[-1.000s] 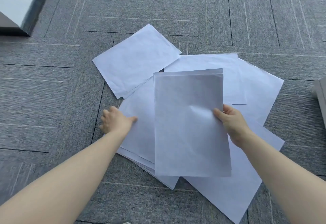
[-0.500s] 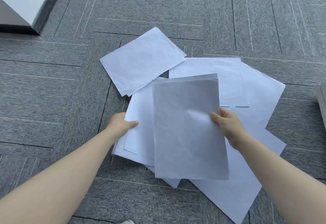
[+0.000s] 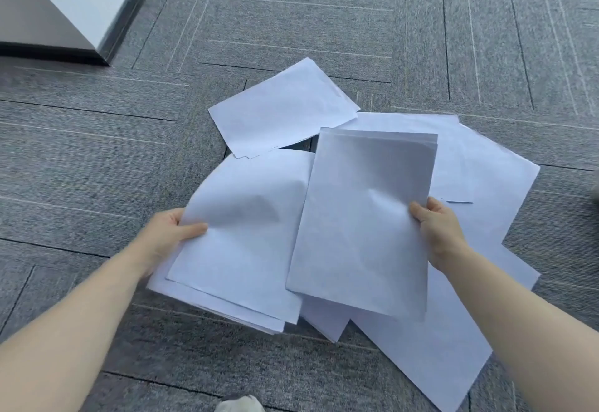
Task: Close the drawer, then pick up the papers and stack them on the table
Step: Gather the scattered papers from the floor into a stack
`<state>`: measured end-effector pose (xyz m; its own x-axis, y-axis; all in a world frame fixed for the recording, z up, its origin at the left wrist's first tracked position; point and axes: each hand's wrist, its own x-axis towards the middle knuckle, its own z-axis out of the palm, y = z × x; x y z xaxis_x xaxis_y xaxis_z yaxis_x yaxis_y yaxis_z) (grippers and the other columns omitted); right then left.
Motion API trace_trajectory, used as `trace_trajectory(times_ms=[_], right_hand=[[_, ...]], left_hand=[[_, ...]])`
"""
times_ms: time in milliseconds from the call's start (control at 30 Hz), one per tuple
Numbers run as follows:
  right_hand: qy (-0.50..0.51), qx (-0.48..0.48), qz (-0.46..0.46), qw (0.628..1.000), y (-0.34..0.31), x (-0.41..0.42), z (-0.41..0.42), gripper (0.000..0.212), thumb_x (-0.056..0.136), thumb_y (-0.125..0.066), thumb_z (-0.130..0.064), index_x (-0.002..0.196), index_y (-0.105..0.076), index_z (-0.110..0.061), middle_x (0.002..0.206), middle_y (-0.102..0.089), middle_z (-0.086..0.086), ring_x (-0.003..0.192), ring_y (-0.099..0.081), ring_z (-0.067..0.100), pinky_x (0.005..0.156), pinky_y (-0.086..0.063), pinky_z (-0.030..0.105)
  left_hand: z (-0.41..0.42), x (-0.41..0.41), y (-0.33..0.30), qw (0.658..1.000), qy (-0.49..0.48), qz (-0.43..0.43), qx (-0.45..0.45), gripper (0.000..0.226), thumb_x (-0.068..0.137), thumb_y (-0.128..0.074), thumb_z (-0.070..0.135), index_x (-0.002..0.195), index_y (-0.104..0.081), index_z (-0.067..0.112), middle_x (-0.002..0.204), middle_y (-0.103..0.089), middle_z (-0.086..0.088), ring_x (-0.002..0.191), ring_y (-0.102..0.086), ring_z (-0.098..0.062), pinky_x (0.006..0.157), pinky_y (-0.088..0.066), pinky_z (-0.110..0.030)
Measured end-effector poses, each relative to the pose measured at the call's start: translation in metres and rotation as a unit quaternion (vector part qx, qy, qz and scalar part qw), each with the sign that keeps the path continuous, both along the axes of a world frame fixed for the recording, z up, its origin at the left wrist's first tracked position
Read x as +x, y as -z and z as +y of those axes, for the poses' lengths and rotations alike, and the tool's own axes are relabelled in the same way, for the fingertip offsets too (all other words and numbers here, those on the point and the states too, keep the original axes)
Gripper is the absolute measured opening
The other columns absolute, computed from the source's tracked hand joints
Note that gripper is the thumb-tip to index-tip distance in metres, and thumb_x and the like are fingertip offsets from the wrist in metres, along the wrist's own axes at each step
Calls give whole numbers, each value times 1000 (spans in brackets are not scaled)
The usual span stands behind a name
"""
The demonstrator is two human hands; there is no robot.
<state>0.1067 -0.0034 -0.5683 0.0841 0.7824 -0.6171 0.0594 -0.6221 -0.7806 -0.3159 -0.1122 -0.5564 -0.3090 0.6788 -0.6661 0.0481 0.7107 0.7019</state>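
White paper sheets lie scattered on grey carpet. My right hand [image 3: 434,226] grips the right edge of a small stack of sheets [image 3: 363,223], held up above the pile. My left hand [image 3: 171,233] pinches the left edge of another few sheets [image 3: 246,243], with that edge lifted and bowed. A separate pair of sheets [image 3: 282,110] lies flat farther back. More sheets [image 3: 479,165] spread out on the right under the held stack, and one sheet [image 3: 431,356] reaches toward me. No drawer or table top is in view.
Grey carpet tiles [image 3: 97,152] surround the papers. A dark-edged white panel or furniture base [image 3: 64,9] stands at the far left corner. A shoe tip [image 3: 240,405] shows at the bottom edge. A small grey object [image 3: 595,194] peeks in at the right edge.
My left hand went from resting on the carpet beside the pile to gripping the left sheets and lifting their edge. The right hand kept hold of its stack.
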Motion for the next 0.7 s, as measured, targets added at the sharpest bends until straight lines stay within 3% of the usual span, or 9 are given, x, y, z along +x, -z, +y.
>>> trace_trajectory(times_ms=[167, 267, 567, 633, 700], right_hand=[[21, 8, -28, 999, 2, 8, -1, 24, 94, -49, -7, 100, -69, -20, 107, -72, 9, 85, -67, 26, 89, -53, 47], [27, 11, -31, 999, 2, 7, -3, 24, 93, -50, -8, 100, -69, -21, 110, -72, 11, 86, -66, 26, 91, -52, 51], [-25, 19, 44, 999, -4, -36, -4, 22, 96, -51, -7, 106, -68, -15, 92, -75, 2, 72, -70, 18, 76, -55, 36], [-35, 17, 62, 997, -7, -44, -4, 21, 98, -50, -9, 106, -68, -16, 96, -75, 1, 78, -70, 19, 80, -55, 37], [-40, 19, 66, 997, -11, -50, -4, 21, 98, -51, -10, 108, -68, -14, 102, -74, 5, 85, -68, 23, 86, -53, 42]], left_hand=[[-17, -36, -15, 995, -70, -48, 42, 17, 81, -65, 5, 98, -68, 7, 82, -77, -9, 67, -73, -23, 58, -60, -34], [-17, -40, -17, 989, -102, -78, 67, 25, 73, -68, 14, 98, -69, 12, 87, -77, -7, 71, -74, -21, 59, -60, -34], [19, 15, -8, 987, -103, -94, 75, 31, 78, -70, 9, 107, -65, 1, 94, -75, -11, 80, -72, -26, 72, -56, -39], [26, 31, -3, 987, -106, -86, 82, 25, 81, -69, 6, 105, -66, 2, 93, -75, -9, 77, -73, -24, 67, -58, -35], [30, 44, 2, 987, -95, -91, 88, 22, 82, -67, 3, 104, -66, 2, 96, -74, -10, 81, -70, -26, 71, -59, -36]])
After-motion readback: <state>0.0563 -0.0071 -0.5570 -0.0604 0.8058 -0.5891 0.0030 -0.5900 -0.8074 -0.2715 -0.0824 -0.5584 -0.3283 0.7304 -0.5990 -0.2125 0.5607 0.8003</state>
